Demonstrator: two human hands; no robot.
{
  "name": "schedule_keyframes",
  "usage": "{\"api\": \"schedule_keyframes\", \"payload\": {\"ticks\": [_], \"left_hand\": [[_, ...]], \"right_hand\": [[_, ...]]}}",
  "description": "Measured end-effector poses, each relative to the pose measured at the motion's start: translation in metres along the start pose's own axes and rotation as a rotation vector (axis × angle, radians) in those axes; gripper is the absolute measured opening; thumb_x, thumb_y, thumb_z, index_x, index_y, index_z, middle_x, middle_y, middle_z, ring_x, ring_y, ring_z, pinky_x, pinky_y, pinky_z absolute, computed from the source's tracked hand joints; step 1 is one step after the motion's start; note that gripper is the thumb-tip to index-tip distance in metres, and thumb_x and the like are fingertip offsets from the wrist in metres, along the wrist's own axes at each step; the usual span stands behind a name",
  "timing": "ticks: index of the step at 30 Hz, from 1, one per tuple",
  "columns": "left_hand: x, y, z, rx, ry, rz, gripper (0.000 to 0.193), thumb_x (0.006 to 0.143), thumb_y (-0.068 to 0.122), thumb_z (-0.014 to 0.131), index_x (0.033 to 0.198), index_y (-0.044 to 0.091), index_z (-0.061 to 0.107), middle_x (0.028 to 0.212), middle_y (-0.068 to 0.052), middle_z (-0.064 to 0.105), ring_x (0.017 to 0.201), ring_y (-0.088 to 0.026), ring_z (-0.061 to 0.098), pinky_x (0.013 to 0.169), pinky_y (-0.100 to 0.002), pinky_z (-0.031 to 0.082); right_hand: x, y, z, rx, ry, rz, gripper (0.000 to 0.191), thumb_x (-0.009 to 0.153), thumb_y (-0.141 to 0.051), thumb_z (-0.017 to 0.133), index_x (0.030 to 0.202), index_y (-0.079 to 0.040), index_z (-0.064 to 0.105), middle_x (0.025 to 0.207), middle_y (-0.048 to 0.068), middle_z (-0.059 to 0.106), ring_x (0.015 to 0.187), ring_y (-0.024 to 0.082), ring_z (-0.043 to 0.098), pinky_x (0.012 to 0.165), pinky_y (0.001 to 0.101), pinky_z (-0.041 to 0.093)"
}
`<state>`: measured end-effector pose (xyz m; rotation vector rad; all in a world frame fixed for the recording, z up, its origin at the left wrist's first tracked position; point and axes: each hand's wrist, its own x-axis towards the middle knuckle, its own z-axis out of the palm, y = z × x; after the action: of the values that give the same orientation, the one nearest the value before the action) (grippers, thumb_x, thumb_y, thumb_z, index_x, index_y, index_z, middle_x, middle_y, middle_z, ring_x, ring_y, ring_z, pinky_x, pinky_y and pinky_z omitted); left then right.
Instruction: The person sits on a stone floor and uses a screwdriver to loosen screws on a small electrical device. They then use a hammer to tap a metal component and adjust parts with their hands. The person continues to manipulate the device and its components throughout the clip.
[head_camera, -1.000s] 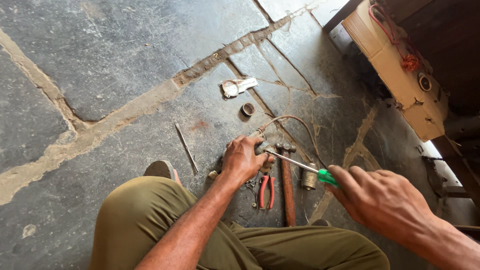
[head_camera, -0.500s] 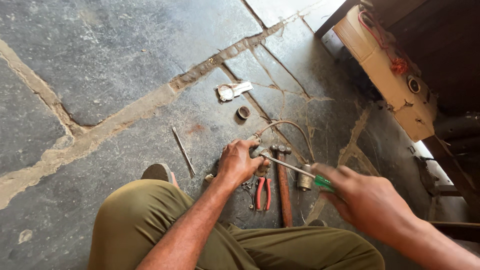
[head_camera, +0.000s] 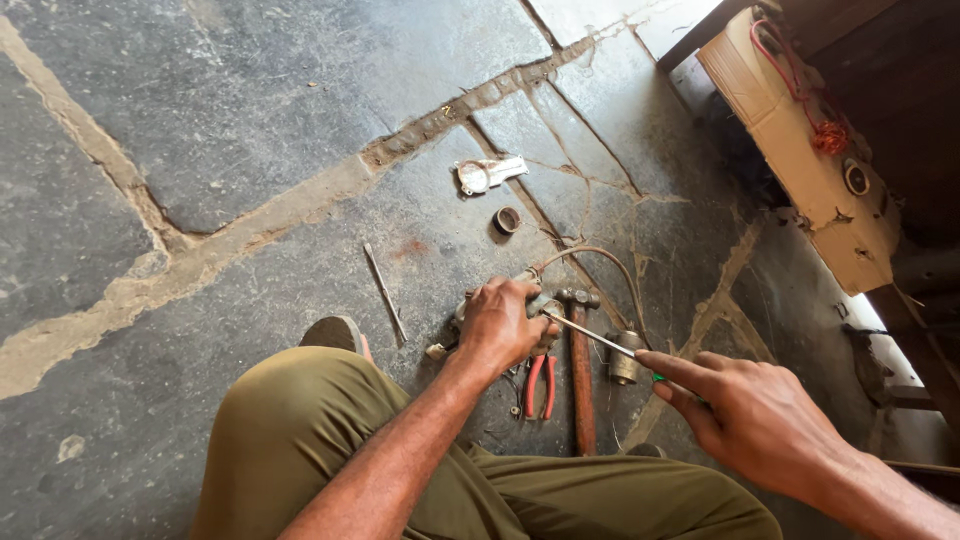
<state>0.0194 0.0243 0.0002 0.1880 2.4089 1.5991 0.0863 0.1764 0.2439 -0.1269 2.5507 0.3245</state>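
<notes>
Left hand (head_camera: 498, 325) clamped over small grey metal part (head_camera: 545, 305) on stone floor (head_camera: 250, 130) | right hand (head_camera: 745, 410) at 4 o'clock gripped green-handled steel screwdriver (head_camera: 592, 336), tip touching part | wooden-handled hammer (head_camera: 580, 375) just beside

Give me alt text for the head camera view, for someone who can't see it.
A seated person's left hand presses a small metal part on a stone floor while the right hand works a screwdriver into it. Pliers and a hammer lie beside them.

left hand (head_camera: 500, 325) clamped down; right hand (head_camera: 755, 415) gripping
</notes>
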Motion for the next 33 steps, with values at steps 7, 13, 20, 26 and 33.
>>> {"api": "schedule_keyframes", "payload": {"ticks": [7, 13, 20, 26, 33], "left_hand": [[-0.004, -0.009, -0.001, -0.128, -0.086, -0.061, 0.061, 0.071, 0.046, 0.085, 0.122, 0.013, 0.075, 0.114, -0.015, 0.072, 0.105, -0.029, 0.07, 0.092, -0.046, 0.06], [-0.009, 0.007, -0.035, 0.247, -0.239, 0.028, 0.107, 0.064, 0.045, 0.097, 0.15, 0.013, 0.042, 0.147, -0.025, 0.042, 0.142, -0.043, 0.034, 0.116, -0.06, 0.03], [-0.036, 0.005, -0.011, 0.753, -0.087, 0.463, 0.11, 0.068, 0.026, 0.092, 0.157, 0.015, 0.029, 0.148, -0.026, 0.039, 0.133, -0.045, 0.04, 0.104, -0.057, 0.039], [-0.016, -0.008, -0.014, 0.673, -0.039, 0.452, 0.076, 0.078, 0.024, 0.087, 0.145, 0.023, 0.05, 0.14, -0.022, 0.054, 0.123, -0.039, 0.057, 0.098, -0.054, 0.052], [-0.004, 0.006, -0.05, 0.103, 0.015, -0.095, 0.072, 0.066, 0.029, 0.089, 0.133, 0.03, 0.063, 0.123, -0.005, 0.075, 0.11, -0.02, 0.075, 0.099, -0.036, 0.061]], "right_hand": [[0.014, 0.016, 0.005, 0.48, -0.074, -0.165, 0.047, 0.102, -0.042, 0.064, 0.138, -0.012, 0.068, 0.099, 0.012, 0.082, 0.082, 0.023, 0.074, 0.073, 0.0436, 0.058], [0.015, 0.046, 0.009, 0.296, -0.107, 0.006, 0.048, 0.096, -0.042, 0.062, 0.14, -0.021, 0.064, 0.093, 0.009, 0.08, 0.076, 0.022, 0.072, 0.071, 0.0424, 0.055], [0.054, 0.05, 0.128, 0.944, 0.693, 0.3, 0.048, 0.094, -0.031, 0.063, 0.139, -0.015, 0.065, 0.089, 0.011, 0.077, 0.066, 0.018, 0.065, 0.056, 0.0357, 0.052], [0.092, 0.027, 0.215, 1.079, 1.004, 0.384, 0.039, 0.091, -0.027, 0.072, 0.127, -0.011, 0.071, 0.101, 0.015, 0.079, 0.09, 0.023, 0.077, 0.076, 0.0372, 0.059], [0.084, 0.019, 0.19, 1.033, 1.101, 0.319, 0.037, 0.089, -0.026, 0.075, 0.122, -0.01, 0.073, 0.099, 0.019, 0.077, 0.089, 0.027, 0.077, 0.077, 0.038, 0.058]]}}
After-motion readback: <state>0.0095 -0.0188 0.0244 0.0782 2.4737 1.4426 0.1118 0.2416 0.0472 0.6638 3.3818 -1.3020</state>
